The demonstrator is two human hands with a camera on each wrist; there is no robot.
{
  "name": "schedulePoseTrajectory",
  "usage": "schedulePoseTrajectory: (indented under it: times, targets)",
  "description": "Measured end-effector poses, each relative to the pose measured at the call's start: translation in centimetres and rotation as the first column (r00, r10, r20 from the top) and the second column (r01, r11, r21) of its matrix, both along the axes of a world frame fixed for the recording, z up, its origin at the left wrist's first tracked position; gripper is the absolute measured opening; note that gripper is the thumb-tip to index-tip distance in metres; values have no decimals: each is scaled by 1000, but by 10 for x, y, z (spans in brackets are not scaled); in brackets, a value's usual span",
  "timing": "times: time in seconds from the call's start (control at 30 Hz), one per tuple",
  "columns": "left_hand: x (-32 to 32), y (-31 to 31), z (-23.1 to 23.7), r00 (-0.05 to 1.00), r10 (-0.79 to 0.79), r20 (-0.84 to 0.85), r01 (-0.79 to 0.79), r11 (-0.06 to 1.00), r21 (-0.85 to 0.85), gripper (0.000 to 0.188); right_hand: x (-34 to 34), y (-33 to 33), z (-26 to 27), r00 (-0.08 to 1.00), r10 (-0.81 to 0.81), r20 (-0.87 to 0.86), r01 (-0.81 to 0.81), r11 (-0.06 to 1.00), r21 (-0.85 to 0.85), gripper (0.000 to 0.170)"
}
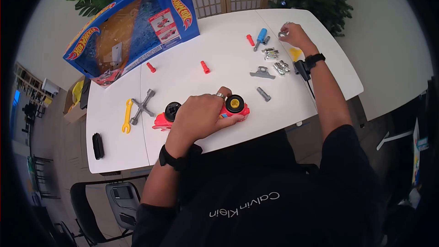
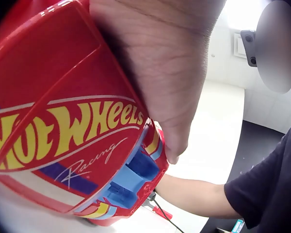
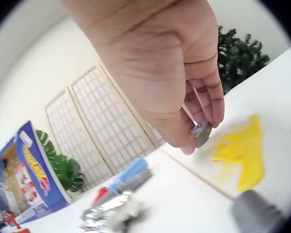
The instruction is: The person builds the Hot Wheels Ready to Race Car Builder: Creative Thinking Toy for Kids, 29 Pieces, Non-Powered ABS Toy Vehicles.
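My left hand (image 1: 196,115) grips a red toy car (image 1: 243,110) near the table's front edge, thumb along its near side. Black wheels, one with a yellow hub (image 1: 235,104), show at either side of the hand. Hot Wheels lettering (image 2: 72,128) covers the red body in the left wrist view. At the far right of the table, my right hand (image 1: 298,37) pinches a small grey nut (image 3: 202,136) between thumb and fingertips, over the tabletop. Close by lies a yellow plastic part (image 3: 250,153).
Left of the car lie a yellow wrench (image 1: 127,115), a grey cross wrench (image 1: 143,107) and a black case (image 1: 98,146). A blue screwdriver (image 1: 260,38), several silvery pieces (image 1: 270,54), a grey bracket (image 1: 262,73) and a grey bolt (image 1: 264,94) lie at right. A Hot Wheels box (image 1: 151,27) stands behind.
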State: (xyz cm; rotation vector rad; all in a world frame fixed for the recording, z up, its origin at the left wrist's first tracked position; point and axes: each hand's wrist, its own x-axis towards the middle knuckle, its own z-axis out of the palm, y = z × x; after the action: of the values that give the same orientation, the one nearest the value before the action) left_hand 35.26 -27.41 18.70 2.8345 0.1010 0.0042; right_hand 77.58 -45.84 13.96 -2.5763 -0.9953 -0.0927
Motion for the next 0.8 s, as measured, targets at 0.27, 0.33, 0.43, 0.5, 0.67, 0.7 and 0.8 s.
schedulePoseTrajectory:
  times: [0.27, 0.33, 0.43, 0.5, 0.67, 0.7, 0.8]
  targets:
    - [3, 11, -16, 981, -144, 132, 133, 987, 92, 77, -241, 20, 79, 613, 765, -200, -743, 644, 184, 39]
    - [3, 12, -16, 984, -143, 107, 132, 986, 105, 77, -256, 22, 74, 617, 761, -199, -755, 644, 122, 41]
    - [2, 12, -14, 985, -139, 97, 128, 985, 113, 79, -260, 20, 85, 618, 745, -249, -760, 648, 53, 42]
    - [1, 12, -14, 984, -138, 112, 127, 986, 105, 80, -261, 19, 82, 627, 749, -214, -764, 645, 22, 42]
    - [2, 12, -19, 979, -141, 150, 125, 986, 111, 80, -265, 16, 81, 682, 711, -170, -726, 686, -42, 41]
    - [2, 12, -18, 978, -141, 152, 126, 986, 108, 80, -263, 15, 79, 676, 719, -164, -727, 687, 13, 40]
    - [2, 13, -14, 986, -139, 94, 129, 986, 109, 81, -258, 14, 71, 655, 738, -166, -726, 675, 133, 36]
